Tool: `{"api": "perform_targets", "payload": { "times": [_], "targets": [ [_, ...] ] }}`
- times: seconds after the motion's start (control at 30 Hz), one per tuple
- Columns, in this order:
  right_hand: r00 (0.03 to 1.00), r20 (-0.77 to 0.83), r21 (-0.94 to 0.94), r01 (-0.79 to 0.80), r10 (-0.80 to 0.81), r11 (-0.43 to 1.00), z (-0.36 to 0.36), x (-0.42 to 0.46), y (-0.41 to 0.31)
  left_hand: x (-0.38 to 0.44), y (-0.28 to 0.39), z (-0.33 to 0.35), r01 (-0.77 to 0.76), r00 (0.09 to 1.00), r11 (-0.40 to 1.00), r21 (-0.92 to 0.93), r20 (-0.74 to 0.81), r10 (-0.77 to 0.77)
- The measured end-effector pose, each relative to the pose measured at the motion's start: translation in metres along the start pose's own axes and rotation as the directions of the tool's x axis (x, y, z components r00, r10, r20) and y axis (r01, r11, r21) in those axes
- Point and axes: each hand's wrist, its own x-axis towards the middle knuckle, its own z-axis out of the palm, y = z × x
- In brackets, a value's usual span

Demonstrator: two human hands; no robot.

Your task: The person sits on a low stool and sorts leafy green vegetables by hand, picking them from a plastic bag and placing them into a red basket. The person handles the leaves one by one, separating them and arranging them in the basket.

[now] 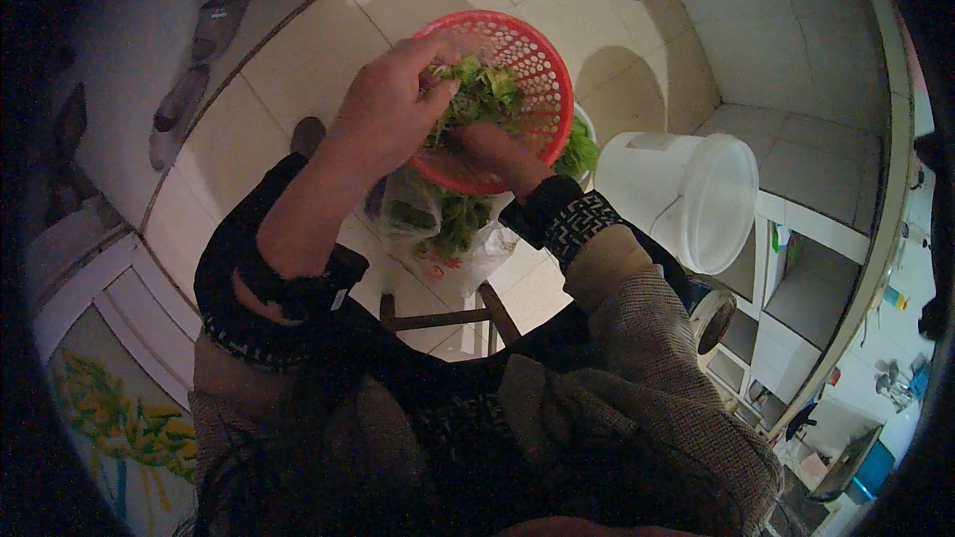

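A red plastic colander [552, 82] with round and slotted holes stands low before me, with leafy greens [485, 93] inside it. My left hand [406, 86] is over the colander's left side, its thumb and fingers at the leaves; some stems show beside the fingertips. My right hand [492, 153] reaches into the near part of the colander, palm side hidden, and is slightly blurred. Whether it grips any leaves cannot be seen. Below the colander, more greens [462, 224] lie on and beside a clear plastic bag [410, 201].
A white plastic bucket [649, 186] lies tilted at the right, near a white-rimmed container with green leaves [578, 149]. A stool or chair frame [440, 321] shows between my legs. Tiled shelving [813, 164] stands right, a white door or panel [149, 298] left, shoes [179, 101] upper left.
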Motion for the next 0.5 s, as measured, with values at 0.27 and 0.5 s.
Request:
{"api": "perform_targets", "payload": {
  "times": [0.27, 0.5],
  "targets": [
    [0.928, 0.074, -0.309, 0.37, -0.365, 0.876, -0.018, 0.0, -0.016, 0.001, -0.005, -0.005, -0.069, 0.997, 0.997, 0.03, -0.037, 0.07],
    [0.962, -0.16, -0.73, 0.036, -0.223, 0.682, -0.045, -0.008, -0.03, 0.006, -0.015, 0.003, -0.084, 0.994, 0.996, 0.018, -0.063, 0.085]
  ]
}}
